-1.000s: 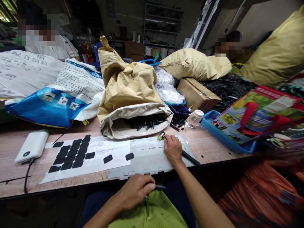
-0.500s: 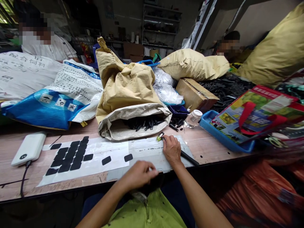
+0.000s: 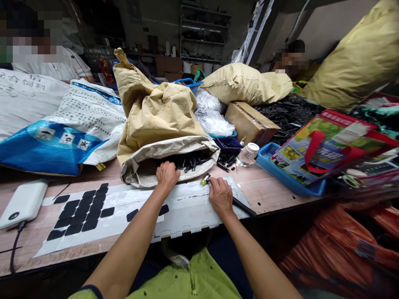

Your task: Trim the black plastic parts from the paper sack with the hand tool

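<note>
The left hand (image 3: 167,176) is at the wide mouth of a tan sack (image 3: 162,110), with its fingertips in among black pieces (image 3: 193,161). Its fingers are bent, but I cannot tell if they pinch a piece. The right hand (image 3: 220,195) is closed around a small tool (image 3: 243,206) like a hammer. A lot of black pieces are left in the sack, so there looks to be plenty to do; how many are done, I cannot tell. Black squares (image 3: 89,225) lie on white paper (image 3: 121,197) to the left of the left hand.

The pieces are thin, hard-looking and a bit shiny. The sack is crinkly, with a pale lining folded out round its mouth. The squares have round corners. The tool has a shiny metal head and a long black handle. Under the right hand is a flat grey board (image 3: 187,218).
</note>
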Demonstrator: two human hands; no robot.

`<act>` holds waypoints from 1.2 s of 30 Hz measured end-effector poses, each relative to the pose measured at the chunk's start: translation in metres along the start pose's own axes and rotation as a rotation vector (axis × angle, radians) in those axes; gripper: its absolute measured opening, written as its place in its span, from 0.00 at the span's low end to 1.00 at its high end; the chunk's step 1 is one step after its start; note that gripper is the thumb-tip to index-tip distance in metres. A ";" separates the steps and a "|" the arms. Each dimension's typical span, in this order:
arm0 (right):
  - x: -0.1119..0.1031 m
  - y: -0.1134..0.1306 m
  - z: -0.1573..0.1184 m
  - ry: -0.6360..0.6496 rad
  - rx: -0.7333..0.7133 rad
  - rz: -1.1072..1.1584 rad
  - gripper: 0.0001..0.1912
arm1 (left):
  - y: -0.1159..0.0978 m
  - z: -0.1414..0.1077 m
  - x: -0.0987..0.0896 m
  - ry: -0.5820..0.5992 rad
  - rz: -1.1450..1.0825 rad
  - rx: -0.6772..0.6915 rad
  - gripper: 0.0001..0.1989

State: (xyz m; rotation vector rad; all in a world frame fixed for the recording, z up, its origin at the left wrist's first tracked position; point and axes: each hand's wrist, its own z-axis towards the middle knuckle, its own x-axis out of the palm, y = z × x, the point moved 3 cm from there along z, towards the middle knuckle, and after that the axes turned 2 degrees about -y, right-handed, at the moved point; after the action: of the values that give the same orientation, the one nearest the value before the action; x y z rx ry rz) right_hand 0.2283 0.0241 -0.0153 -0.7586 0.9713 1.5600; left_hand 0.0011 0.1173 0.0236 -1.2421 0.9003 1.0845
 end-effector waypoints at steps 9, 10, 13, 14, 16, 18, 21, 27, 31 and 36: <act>0.000 0.001 0.000 0.017 0.003 -0.030 0.12 | 0.016 -0.087 0.000 0.095 -0.483 0.280 0.07; 0.000 0.001 0.000 0.016 0.003 -0.030 0.12 | 0.017 -0.093 0.005 0.119 -0.507 0.284 0.07; -0.002 0.002 0.000 0.010 0.005 -0.011 0.13 | 0.019 -0.100 0.016 0.148 -0.541 0.257 0.08; -0.002 0.002 0.000 0.005 0.005 0.000 0.13 | 0.019 -0.100 0.019 0.146 -0.549 0.248 0.08; -0.003 0.002 0.000 -0.005 0.004 0.024 0.13 | 0.020 -0.099 0.021 0.143 -0.552 0.248 0.08; -0.002 0.001 0.000 -0.010 0.007 0.040 0.14 | 0.019 -0.098 0.022 0.145 -0.541 0.259 0.09; -0.002 -0.002 0.001 0.016 0.015 0.055 0.14 | 0.019 -0.098 0.021 0.151 -0.517 0.263 0.09; -0.019 0.001 0.005 0.015 0.056 0.233 0.17 | 0.020 -0.098 0.021 0.188 -0.526 0.268 0.10; -0.032 0.018 -0.002 0.019 0.092 0.491 0.17 | 0.021 -0.098 0.021 0.185 -0.526 0.269 0.10; -0.033 0.041 -0.018 0.131 0.105 0.658 0.16 | 0.021 -0.098 0.020 0.193 -0.529 0.281 0.10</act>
State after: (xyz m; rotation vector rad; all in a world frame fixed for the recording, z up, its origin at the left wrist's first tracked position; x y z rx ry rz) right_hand 0.1948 -0.0099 0.0129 -0.4887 1.4884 2.0109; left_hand -0.0101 0.0229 -0.0137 -1.2615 0.7721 0.4099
